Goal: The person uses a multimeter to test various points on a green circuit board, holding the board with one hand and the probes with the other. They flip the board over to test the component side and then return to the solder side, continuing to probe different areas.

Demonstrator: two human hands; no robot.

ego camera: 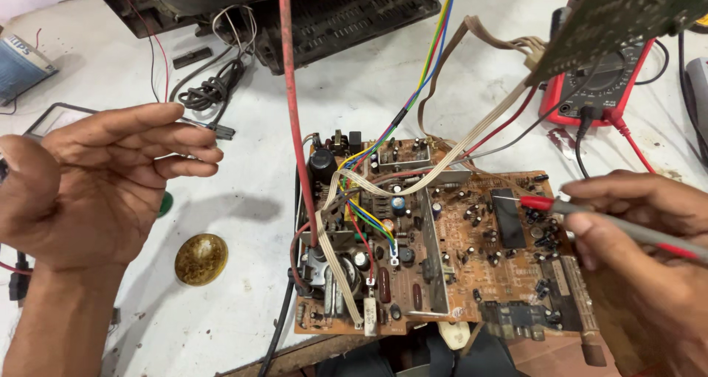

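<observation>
a: what is the right hand doing?

b: it is closed around a red-tipped test probe, thumb and fingers pinching the grey shaft. the metal tip sits at the edge of a long black chip on the circuit board; whether it actually touches a pin is too small to tell.

a: and the left hand?

b: open and empty, palm turned inward, fingers stretched out together. it hovers over the white table, well left of the board and touching nothing.

a: where does the board lie?

b: flat on the table, in the lower middle of the view, brown and crowded with parts. a thick red cable comes down onto its left side, and a pale ribbon cable crosses it towards a second board held up at the top right.

a: anything else nearby?

b: a red meter sits behind the board at the right, partly under that raised board. a round yellowish lid lies on the table between the left hand and the board. a bundle of dark wires lies further back.
</observation>
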